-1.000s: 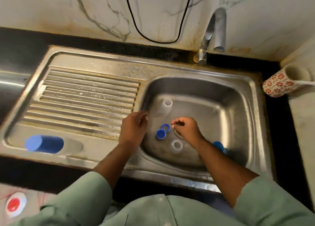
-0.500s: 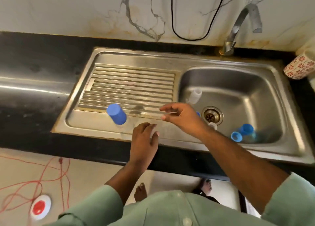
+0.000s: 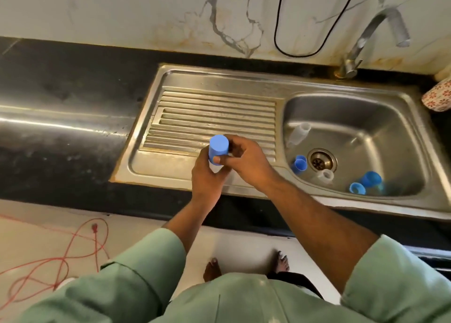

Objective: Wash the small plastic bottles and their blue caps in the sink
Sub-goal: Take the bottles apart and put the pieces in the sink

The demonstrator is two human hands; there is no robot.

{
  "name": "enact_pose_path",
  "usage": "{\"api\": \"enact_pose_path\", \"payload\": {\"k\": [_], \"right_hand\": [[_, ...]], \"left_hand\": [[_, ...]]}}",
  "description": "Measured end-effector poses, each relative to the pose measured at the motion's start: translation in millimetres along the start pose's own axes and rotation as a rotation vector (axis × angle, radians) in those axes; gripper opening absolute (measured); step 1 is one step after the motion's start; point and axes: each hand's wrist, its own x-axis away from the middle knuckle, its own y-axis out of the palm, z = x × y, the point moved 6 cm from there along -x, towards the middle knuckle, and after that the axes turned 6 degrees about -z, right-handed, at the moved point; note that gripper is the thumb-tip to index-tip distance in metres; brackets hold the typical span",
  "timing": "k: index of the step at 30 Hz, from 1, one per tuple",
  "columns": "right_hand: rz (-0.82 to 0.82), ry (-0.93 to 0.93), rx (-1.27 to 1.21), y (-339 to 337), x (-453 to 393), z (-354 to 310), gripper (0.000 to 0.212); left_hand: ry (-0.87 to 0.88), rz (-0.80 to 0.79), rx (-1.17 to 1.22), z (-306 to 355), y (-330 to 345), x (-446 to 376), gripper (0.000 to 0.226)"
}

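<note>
steel sink basin (image 3: 390,117) with loose blue caps (image 3: 299,164) and uncapped bottles (image 3: 298,133)

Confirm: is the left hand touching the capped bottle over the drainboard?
Touching. The head view shows the left hand gripping the capped bottle, a finger curled over its blue cap.

- The capped bottle (image 3: 218,155): its clear body is mostly hidden inside the left hand (image 3: 207,178) grip.
- The right hand (image 3: 246,163): its fingertips behind the bottle are hidden.
- Far right of the grip, the patterned mug (image 3: 438,98) is cut off by the frame edge.
</note>
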Motion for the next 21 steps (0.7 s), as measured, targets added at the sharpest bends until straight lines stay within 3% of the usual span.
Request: {"api": "enact_pose_path", "payload": {"k": [3,7,11,15,17,21], "right_hand": [[0.113,-0.014,-0.124,-33,14,1,0.04],[0.461,0.025,-0.533,-103,38,22,0.009],[0.582,0.109,-0.621,-179,52,58,0.011],[0.642,0.266,-0.924,-274,56,126,0.012],[0.666,0.336,-0.778,-323,56,157,0.019],[0.545,0.501,0.189,-406,48,210,0.046]], "left_hand": [[0.089,-0.065,-0.022,24,22,-7,0.057],[0.252,-0.2,-0.01,66,80,-9,0.053],[0.203,-0.35,0.067,97,159,-10,0.05],[0.213,-0.41,0.05,114,239,-24,0.046],[0.221,-0.412,0.004,117,272,-31,0.046],[0.143,-0.425,-0.043,114,330,-47,0.049]]}}
